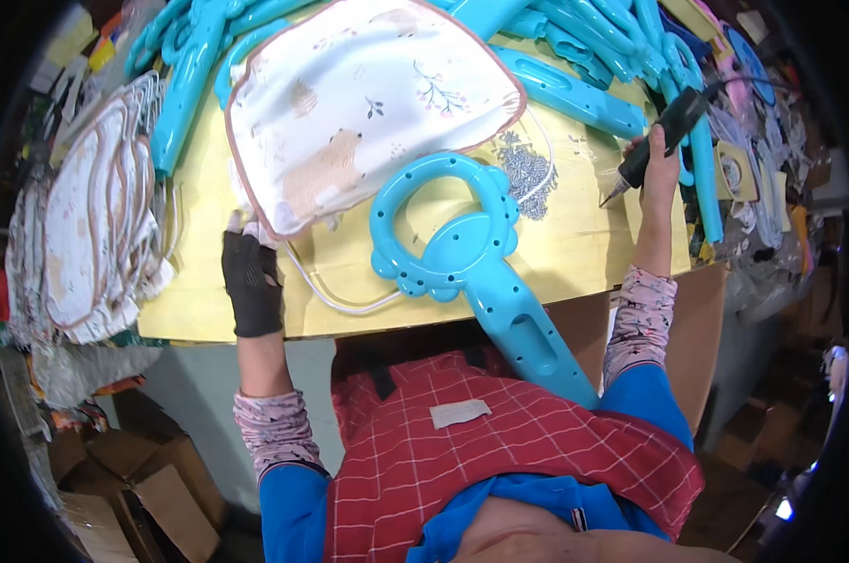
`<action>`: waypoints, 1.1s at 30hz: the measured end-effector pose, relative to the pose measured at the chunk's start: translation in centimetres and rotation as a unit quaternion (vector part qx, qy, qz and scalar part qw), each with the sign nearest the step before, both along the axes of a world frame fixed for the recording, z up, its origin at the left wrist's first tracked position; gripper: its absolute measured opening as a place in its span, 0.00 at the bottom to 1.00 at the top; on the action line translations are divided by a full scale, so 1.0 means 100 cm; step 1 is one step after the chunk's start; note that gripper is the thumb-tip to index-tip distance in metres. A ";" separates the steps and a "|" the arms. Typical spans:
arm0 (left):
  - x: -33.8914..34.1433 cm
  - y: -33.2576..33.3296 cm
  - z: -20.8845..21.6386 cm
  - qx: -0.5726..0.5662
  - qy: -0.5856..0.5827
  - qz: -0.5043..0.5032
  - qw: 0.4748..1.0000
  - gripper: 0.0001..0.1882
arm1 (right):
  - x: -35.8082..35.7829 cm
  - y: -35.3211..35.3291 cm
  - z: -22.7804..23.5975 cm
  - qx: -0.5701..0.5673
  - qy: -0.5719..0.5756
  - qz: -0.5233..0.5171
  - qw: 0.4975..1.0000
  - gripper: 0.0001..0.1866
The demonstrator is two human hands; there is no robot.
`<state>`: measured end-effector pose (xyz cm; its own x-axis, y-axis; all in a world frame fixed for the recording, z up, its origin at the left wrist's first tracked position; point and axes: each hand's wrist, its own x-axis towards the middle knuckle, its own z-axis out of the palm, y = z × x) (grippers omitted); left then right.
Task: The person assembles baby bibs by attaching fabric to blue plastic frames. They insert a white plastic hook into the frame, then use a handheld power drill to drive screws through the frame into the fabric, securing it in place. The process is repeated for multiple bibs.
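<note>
My left hand (252,283), in a black fingerless glove, pinches the lower left corner of a white fabric panel (387,122) with brown edging and a bear and leaf print. A thin white looped rod (344,308) runs from under that panel. On the near side lies a turquoise plastic ring with a long handle (443,258), dotted with holes, its handle reaching past the table edge towards my apron. My right hand (662,159) is closed around a black electric screwdriver (664,141), tip pointing down left above the table. A heap of small screws (527,176) lies between them.
More turquoise plastic handles (574,94) are piled along the far side of the yellow table (330,258). A stack of similar printed fabric panels (96,216) stands at the left. Plastic-wrapped items (767,188) crowd the right. Cardboard boxes (147,479) sit on the floor at lower left.
</note>
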<state>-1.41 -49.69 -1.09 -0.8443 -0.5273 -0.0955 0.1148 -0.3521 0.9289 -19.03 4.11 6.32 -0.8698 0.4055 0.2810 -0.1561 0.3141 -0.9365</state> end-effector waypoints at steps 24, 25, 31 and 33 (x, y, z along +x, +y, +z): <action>-0.043 0.014 0.094 -0.239 0.155 0.016 0.958 0.17 | 0.160 -0.044 -0.003 0.322 -0.048 0.249 0.912 0.20; -0.038 0.025 0.100 -0.335 0.166 0.046 0.926 0.16 | 0.194 -0.047 0.034 0.231 -0.272 0.310 0.881 0.23; -0.024 0.047 0.096 -0.207 0.248 0.000 0.946 0.21 | 0.326 -0.030 0.013 -0.083 -0.343 0.396 0.848 0.25; -0.004 0.056 0.099 -0.276 0.257 0.002 0.926 0.21 | 0.316 -0.036 0.013 -0.173 -0.335 0.374 0.847 0.22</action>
<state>-1.78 -44.07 8.84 -0.7007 -0.3794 0.6042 0.5923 0.1627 0.7891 12.52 0.49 7.67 -0.8371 -0.3721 -0.4011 0.4132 0.0505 -0.9092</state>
